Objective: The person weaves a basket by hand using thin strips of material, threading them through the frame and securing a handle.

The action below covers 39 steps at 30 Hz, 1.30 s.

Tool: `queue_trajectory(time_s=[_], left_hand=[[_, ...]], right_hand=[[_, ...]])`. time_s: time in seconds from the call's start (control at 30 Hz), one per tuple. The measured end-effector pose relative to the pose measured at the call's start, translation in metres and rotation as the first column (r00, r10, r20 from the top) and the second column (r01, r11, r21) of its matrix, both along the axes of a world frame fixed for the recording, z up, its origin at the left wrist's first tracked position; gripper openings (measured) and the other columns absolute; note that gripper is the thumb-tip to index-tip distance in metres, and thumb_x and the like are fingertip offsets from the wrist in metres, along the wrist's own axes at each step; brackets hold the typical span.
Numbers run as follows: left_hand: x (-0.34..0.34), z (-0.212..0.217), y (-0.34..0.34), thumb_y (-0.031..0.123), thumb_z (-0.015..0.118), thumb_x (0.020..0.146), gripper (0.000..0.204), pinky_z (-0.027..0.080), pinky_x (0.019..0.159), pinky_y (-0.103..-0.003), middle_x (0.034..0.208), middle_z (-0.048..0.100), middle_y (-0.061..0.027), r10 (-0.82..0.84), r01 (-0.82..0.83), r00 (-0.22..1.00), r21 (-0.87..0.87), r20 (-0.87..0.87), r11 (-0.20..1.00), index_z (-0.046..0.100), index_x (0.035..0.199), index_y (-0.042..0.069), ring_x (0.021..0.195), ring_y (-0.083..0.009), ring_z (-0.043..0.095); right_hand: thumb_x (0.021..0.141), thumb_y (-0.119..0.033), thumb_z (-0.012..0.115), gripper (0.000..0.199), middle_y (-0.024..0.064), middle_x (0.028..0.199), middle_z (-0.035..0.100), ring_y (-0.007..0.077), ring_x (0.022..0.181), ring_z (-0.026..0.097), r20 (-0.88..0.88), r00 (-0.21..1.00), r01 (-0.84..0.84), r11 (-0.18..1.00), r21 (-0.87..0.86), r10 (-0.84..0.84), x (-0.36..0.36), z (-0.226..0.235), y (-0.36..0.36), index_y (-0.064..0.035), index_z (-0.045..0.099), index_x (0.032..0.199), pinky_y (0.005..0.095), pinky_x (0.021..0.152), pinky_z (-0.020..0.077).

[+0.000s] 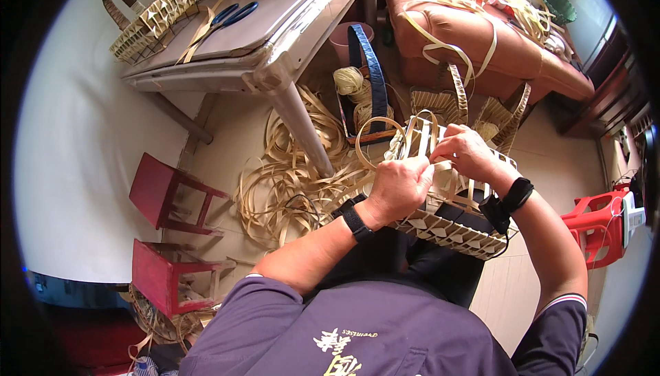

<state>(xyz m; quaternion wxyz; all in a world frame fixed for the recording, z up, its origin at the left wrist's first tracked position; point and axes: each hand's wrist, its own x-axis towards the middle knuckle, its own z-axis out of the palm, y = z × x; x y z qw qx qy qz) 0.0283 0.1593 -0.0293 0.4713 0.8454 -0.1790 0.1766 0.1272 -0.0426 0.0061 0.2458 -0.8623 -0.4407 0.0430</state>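
At frame centre, the left hand (401, 185) and right hand (469, 152) both grip strips at the rim of a half-woven basket (450, 221) resting on the lap. Weaving appears mid-course. Next move likely calls for threading a strip through the uprights; loose strips (289, 176) lie on the floor, scissors (230, 15) on the surface (289, 4) upper left.

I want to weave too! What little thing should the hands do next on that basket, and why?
Probably pull the looped strip snug. The left hand and right hand both pinch at the top edge of the half-woven basket on the lap, and that strip curls loosely out from where they grip.
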Motion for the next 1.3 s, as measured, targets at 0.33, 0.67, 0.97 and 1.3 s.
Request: queue_trajectory(time_s=[0.33, 0.67, 0.97, 1.3], left_hand=[[0.003, -0.009, 0.004, 0.012, 0.063, 0.098, 0.024, 0.049, 0.058, -0.035, 0.065, 0.065, -0.0128, 0.038, -0.043, 0.999, -0.195, -0.029, 0.98, 0.069, 0.077, 0.002, 0.058, -0.0217, 0.064], [0.001, -0.008, 0.002, 0.01, 0.065, 0.09, 0.02, 0.047, 0.056, -0.044, 0.065, 0.059, -0.0202, 0.027, -0.046, 0.997, -0.293, -0.069, 0.955, 0.059, 0.074, 0.001, 0.059, -0.0379, 0.062], [0.004, 0.005, 0.007, 0.015, 0.066, 0.09, 0.024, 0.046, 0.056, -0.042, 0.065, 0.057, -0.0218, 0.006, -0.013, 0.998, -0.112, -0.068, 0.994, 0.058, 0.073, 0.0, 0.058, -0.0388, 0.06], [0.005, 0.004, 0.004, 0.017, 0.066, 0.09, 0.024, 0.047, 0.055, -0.043, 0.066, 0.059, -0.0212, -0.008, 0.009, 0.999, 0.012, -0.042, 1.0, 0.059, 0.073, 0.002, 0.058, -0.0396, 0.061]], right_hand=[[0.071, -0.008, 0.066, 0.023, 0.0125, 0.094, 0.074, 0.0339, 0.101, 0.068, 0.067, 0.99, -0.096, 0.944, -0.316, 0.123, 0.011, -0.02, 0.009, -0.0051, 0.078, 0.091, 0.0422, 0.099, 0.0507], [0.082, -0.002, 0.068, 0.015, 0.0173, 0.105, 0.063, 0.0402, 0.096, 0.065, 0.132, 0.982, 0.146, 0.984, -0.107, -0.131, -0.006, -0.007, 0.012, -0.0021, 0.068, 0.096, 0.0478, 0.084, 0.0539], [0.075, -0.001, 0.071, 0.013, 0.0149, 0.089, 0.069, 0.0325, 0.081, 0.07, -0.148, 0.974, 0.157, 0.983, -0.096, -0.17, -0.004, 0.028, -0.035, 0.0001, 0.075, 0.088, 0.0396, 0.073, 0.0555], [0.076, -0.001, 0.072, 0.024, 0.0067, 0.105, 0.071, 0.0291, 0.11, 0.06, -0.031, 0.999, 0.037, 0.974, -0.223, -0.044, -0.037, 0.014, -0.059, -0.0078, 0.078, 0.099, 0.0429, 0.098, 0.0507]])
